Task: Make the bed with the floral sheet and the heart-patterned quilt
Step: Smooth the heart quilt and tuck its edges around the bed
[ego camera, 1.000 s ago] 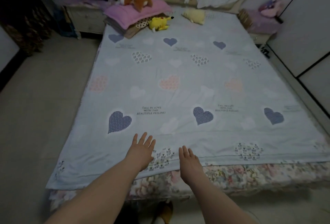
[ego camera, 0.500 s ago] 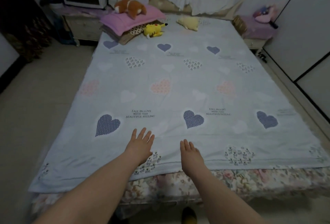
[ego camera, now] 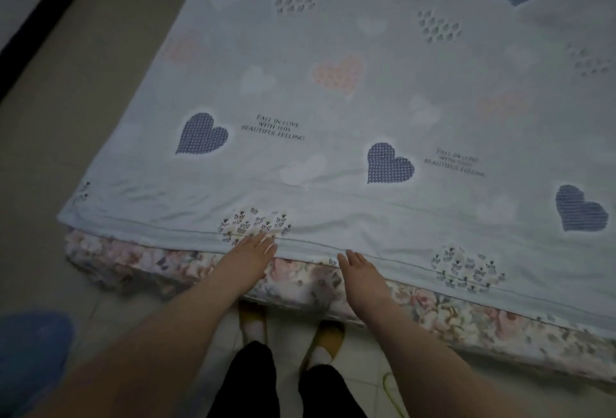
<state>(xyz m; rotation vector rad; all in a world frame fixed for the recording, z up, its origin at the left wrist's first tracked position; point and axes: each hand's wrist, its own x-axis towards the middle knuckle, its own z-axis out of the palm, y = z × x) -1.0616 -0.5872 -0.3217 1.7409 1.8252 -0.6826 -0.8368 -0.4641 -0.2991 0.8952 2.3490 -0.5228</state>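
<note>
The heart-patterned quilt (ego camera: 366,84) lies spread over the bed, and the floral sheet (ego camera: 186,267) shows below its near hem. The left grip (ego camera: 248,252) rests on that hem with fingers straight. The right grip (ego camera: 361,274), fingers relaxed, touches the hem nearby.

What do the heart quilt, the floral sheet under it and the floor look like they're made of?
Heart quilt: thin matte woven fabric, probably cotton; it creases near its stitched hem. Floral sheet: printed cloth, likely cotton; it hangs in folds below the quilt. Floor: hard tile, apparently; faint joint lines.
</note>
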